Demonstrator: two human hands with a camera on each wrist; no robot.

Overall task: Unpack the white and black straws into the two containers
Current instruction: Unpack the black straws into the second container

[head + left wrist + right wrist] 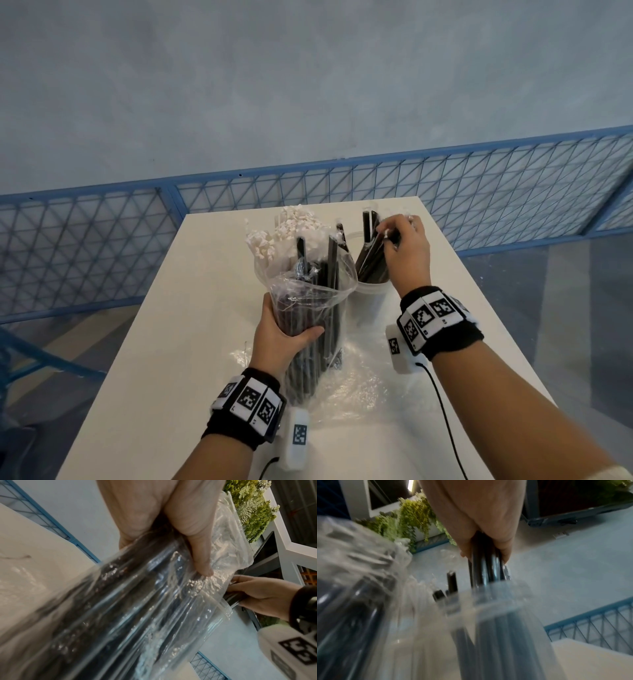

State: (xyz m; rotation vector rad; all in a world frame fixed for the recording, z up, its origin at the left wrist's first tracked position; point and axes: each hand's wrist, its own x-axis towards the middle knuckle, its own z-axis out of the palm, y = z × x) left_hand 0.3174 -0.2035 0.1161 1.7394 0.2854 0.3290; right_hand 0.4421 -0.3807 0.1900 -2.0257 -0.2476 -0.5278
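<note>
On table (178, 308): left hand (279, 334) grips straw bag (308, 308); right hand (407, 246) fingers apparently pinch black straws (371, 260) in container (371, 291).

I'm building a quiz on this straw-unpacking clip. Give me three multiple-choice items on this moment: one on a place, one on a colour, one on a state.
1. Where are the white straws?
A. Behind the clear bag, at the table's far end
B. In the right hand
C. On the floor

2. What colour are the straws gripped by the right hand?
A. White
B. Black
C. Blue

3. What is the left hand doing?
A. Resting flat on the table
B. Hanging free
C. Gripping the clear bag of black straws

Answers:
1 A: their white tips show past the bag, above the table.
2 B: dark straws sit between its fingers, over the right-hand container.
3 C: its thumb and fingers wrap round the bag.
</note>
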